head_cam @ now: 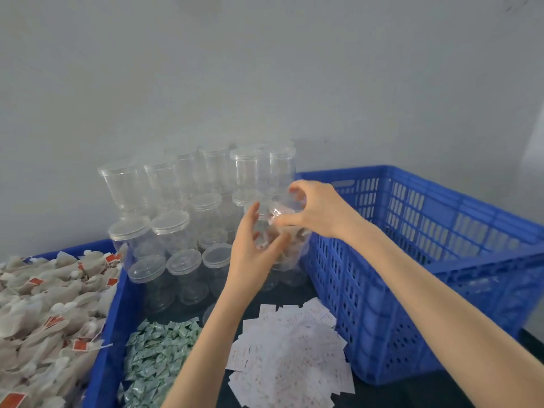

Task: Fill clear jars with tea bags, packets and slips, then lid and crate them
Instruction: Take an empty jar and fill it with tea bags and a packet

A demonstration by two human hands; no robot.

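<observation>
Lidding a filled jar above the table

Left hand (253, 254) cups the side of the filled clear jar (284, 245), held in the air just beside the blue crate (412, 260). Right hand (312, 210) curls over its clear lid (287, 201), seemingly seating or twisting it. Jar looks light, thin-walled plastic, smooth, probably slippery; best gripped round the body, lid by its rim. Tea bags (44, 304) soft, with red tags; green packets (159, 354) and white slips (288, 357) carry print too small to read. Empty lidded jars (170, 225) stacked behind.
</observation>
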